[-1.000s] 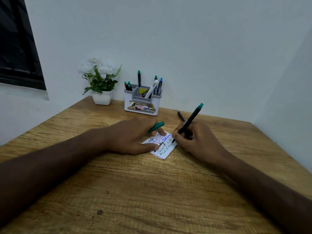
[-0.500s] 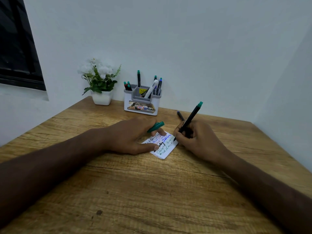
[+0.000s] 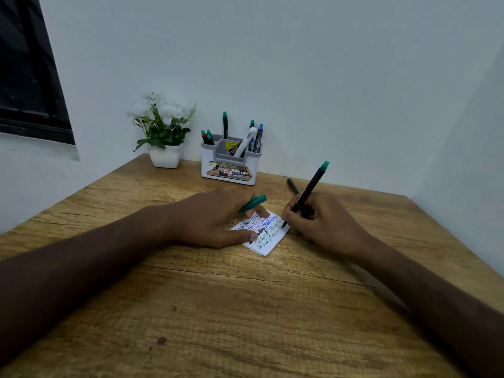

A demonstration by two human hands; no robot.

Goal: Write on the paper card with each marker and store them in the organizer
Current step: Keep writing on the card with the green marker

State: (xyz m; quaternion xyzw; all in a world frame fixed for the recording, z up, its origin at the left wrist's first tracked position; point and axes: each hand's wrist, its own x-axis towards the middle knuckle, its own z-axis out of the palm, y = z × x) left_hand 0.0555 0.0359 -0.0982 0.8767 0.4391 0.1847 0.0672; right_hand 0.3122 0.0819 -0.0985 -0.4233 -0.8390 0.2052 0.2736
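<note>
A small white paper card (image 3: 268, 242) covered with coloured handwriting lies on the wooden table (image 3: 245, 309). My left hand (image 3: 215, 216) rests on the card's left side and pinches a green marker cap (image 3: 253, 203) between its fingers. My right hand (image 3: 316, 219) grips a black marker with a green end (image 3: 309, 190), its tip touching the card's right edge. Another dark marker (image 3: 292, 186) lies on the table behind my right hand. The white and grey organizer (image 3: 231, 170) stands at the back with several markers upright in it.
A white pot of white flowers (image 3: 163, 137) stands left of the organizer against the wall. A dark window frame (image 3: 30, 77) is at the far left. The walls close in behind and on the right of the table.
The marker tip has shifted slightly along the card's right edge as my right hand writes. My left hand and the cap have stayed in place.
</note>
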